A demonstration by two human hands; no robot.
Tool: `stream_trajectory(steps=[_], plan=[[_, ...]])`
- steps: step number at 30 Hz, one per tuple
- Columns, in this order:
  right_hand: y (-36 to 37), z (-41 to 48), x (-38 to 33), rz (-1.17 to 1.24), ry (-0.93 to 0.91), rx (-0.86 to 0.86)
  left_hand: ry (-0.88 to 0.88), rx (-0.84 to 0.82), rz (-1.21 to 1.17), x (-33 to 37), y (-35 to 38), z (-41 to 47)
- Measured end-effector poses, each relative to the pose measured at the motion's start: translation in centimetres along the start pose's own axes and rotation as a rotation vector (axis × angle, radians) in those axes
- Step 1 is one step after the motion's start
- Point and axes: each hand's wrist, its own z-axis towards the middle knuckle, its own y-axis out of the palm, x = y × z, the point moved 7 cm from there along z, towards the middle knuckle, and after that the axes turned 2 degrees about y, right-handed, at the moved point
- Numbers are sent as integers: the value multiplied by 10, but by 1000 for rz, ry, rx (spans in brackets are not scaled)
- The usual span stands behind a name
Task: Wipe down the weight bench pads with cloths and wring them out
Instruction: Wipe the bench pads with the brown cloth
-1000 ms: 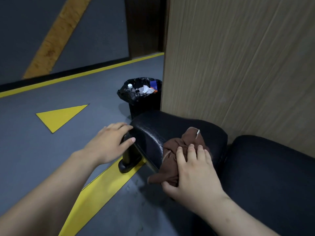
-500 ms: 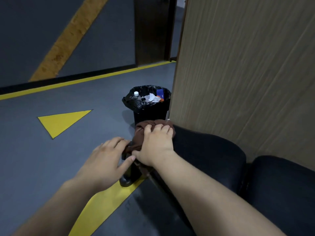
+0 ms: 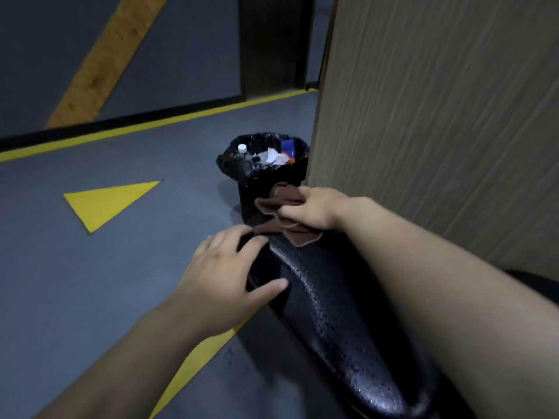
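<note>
The black bench pad (image 3: 329,300) runs from the centre toward the lower right, its surface beaded with water drops. A brown cloth (image 3: 279,216) lies bunched at the pad's far end. My right hand (image 3: 308,211) grips the cloth there, fingers closed over it. My left hand (image 3: 225,275) rests flat on the pad's left edge with fingers spread, its fingertips touching the cloth's near corner.
A black bin (image 3: 263,164) lined with a bag and holding rubbish stands just beyond the pad's far end. A wood-grain panel (image 3: 438,116) rises close on the right. The grey floor (image 3: 90,282) has a yellow triangle (image 3: 106,202) and yellow stripes.
My right hand has pushed the cloth from the pad's near top to its far end by the bin. My left hand stays at the pad's left edge.
</note>
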Motion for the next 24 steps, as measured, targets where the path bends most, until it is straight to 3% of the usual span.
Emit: stream_trajectory(steps=[3, 7, 15, 24], plan=[[-4, -24, 44, -28, -1, -41, -58, -75, 11, 13, 5, 16], [-12, -62, 87, -85, -12, -41, 0, -143, -9, 35, 8, 33], [-13, -119, 158, -149, 168, 20, 86, -241, 38, 59, 17, 45], [18, -201, 135, -154, 80, 121, 88, -245, 50, 60, 15, 49]])
